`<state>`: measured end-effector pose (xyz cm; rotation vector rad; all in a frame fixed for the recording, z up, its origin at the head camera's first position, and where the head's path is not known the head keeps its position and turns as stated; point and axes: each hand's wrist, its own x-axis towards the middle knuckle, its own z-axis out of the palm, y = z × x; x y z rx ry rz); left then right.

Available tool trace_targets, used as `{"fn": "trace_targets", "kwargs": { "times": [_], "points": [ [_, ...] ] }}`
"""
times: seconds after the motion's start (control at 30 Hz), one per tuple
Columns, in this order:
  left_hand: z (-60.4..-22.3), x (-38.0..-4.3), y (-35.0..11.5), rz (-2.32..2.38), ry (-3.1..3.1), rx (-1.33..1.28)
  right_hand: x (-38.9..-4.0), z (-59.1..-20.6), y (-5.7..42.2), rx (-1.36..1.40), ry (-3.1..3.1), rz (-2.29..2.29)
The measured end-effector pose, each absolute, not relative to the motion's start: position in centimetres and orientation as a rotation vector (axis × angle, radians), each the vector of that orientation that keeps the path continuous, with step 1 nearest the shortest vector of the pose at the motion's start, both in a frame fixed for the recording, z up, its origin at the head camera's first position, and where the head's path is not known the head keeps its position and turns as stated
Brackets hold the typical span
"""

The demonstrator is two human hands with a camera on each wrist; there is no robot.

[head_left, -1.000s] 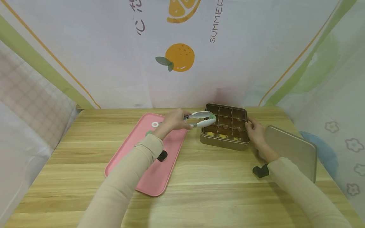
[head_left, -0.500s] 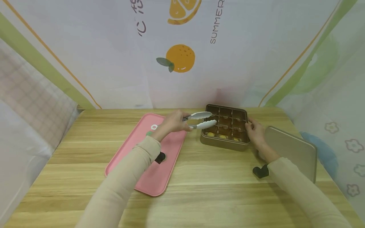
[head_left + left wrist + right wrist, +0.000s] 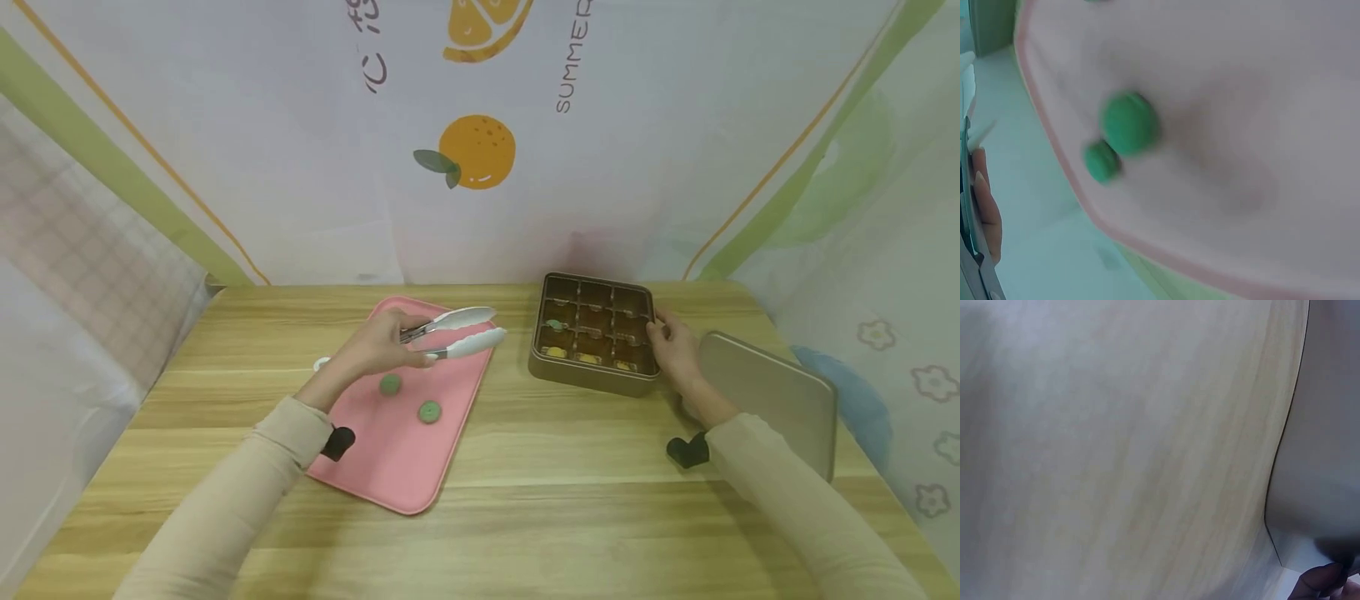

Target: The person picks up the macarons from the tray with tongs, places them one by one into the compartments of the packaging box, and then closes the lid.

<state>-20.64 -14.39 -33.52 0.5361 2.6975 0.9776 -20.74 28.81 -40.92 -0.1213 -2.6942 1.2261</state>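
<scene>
My left hand holds a pair of tongs with white tips, spread apart with nothing between them, above the pink tray. Below lie two small green macarons on the tray; in the left wrist view two green macarons lie near the tray's rim, and part of another green piece shows at the top edge. With its thumb over the rim, my right hand grips the right side of a bronze tin with a divided insert. Yellow pieces sit in the front compartments, a green macaron behind the left one.
A flat metal lid lies right of the tin, partly under the right forearm. Wood tabletop runs between tray and tin. A printed cloth hangs behind the table. Black straps are on both wrists.
The tongs released a green macaron, which now sits in the tin's left compartment. My left hand has since moved left with the tongs, over the tray. The right hand stays at the tin.
</scene>
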Motion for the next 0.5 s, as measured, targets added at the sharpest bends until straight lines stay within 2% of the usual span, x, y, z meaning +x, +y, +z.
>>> {"fn": "trace_targets", "kwargs": {
  "times": [0.3,0.5],
  "points": [
    [-34.3,-16.8,-21.6,0.992,2.712,0.360,-20.8,-40.9,28.7,-0.108,-2.677,1.237],
    [-34.4,-14.8,-24.3,0.926,2.757,0.367,-20.7,-40.9,28.7,-0.117,-2.683,1.210]
  ]
}}
